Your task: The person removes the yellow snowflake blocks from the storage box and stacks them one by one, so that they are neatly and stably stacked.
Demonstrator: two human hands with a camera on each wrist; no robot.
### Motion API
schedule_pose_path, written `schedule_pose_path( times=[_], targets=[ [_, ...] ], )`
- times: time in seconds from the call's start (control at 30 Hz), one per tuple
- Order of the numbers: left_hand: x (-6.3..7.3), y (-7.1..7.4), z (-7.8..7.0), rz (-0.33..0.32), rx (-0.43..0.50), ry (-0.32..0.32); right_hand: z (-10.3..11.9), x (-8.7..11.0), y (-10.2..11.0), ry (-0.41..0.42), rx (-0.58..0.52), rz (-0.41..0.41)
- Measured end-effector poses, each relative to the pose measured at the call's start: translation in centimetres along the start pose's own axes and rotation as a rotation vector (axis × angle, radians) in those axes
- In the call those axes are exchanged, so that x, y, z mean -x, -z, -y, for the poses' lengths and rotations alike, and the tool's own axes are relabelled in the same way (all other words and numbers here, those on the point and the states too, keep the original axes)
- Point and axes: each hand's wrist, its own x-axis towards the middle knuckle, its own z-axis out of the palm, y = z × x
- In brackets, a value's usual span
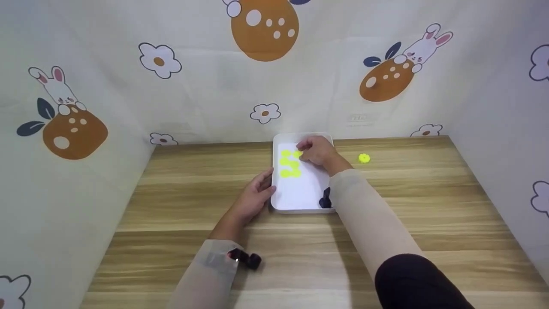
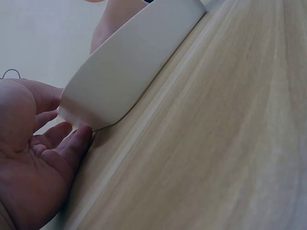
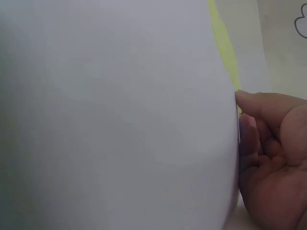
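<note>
A white tray (image 1: 302,201) lies on the wooden table, with several bright yellow flower-shaped pieces (image 1: 291,173) grouped on its left half. My left hand (image 1: 254,195) grips the tray's left side. In the left wrist view its fingers (image 2: 79,139) curl against the lower edge of the tray wall (image 2: 120,67). Reaching over the tray's right side, my right hand (image 1: 318,151) pinches at a yellow piece (image 1: 297,153) in the upper part of the group. The right wrist view shows the right thumb and fingers at the end of a yellow strip; the piece itself is mostly hidden.
One loose yellow flower-shaped piece (image 1: 364,158) lies on the table to the right of the tray. A patterned cloth (image 1: 206,94) with rabbits and flowers stands behind the table. Small black cameras sit on both wrists, the right one above the tray's lower right corner.
</note>
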Motion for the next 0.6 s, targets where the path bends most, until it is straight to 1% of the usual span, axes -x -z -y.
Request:
schedule_pose_path(
  times=[0.07, 0.13, 0.23, 0.33, 0.47, 0.53, 0.6],
  targets=[
    [0.09, 0.06, -0.07, -0.006, -0.013, 0.015, 0.04, 0.02, -0.09, 0.018, 0.015, 0.001],
    [0.17, 0.09, -0.12, -0.003, -0.016, 0.016, 0.04, 0.10, -0.13, 0.035, 0.025, 0.000],
    [0.28, 0.07, -0.18, -0.006, -0.020, 0.016, 0.02, 0.17, -0.11, 0.039, 0.031, 0.000],
    [0.33, 0.02, -0.30, -0.012, -0.023, 0.022, 0.08, 0.13, -0.05, 0.025, 0.042, -0.003],
    [0.35, -0.04, -0.42, -0.020, -0.032, 0.029, 0.07, -0.04, 0.03, 0.039, 0.064, -0.006],
    [0.33, -0.06, -0.37, -0.022, -0.035, 0.026, -0.01, -0.12, 0.05, 0.043, 0.066, -0.008],
    [0.29, -0.11, -0.25, -0.026, -0.037, 0.014, -0.17, -0.22, 0.05, 0.066, 0.084, -0.009]
  ],
)
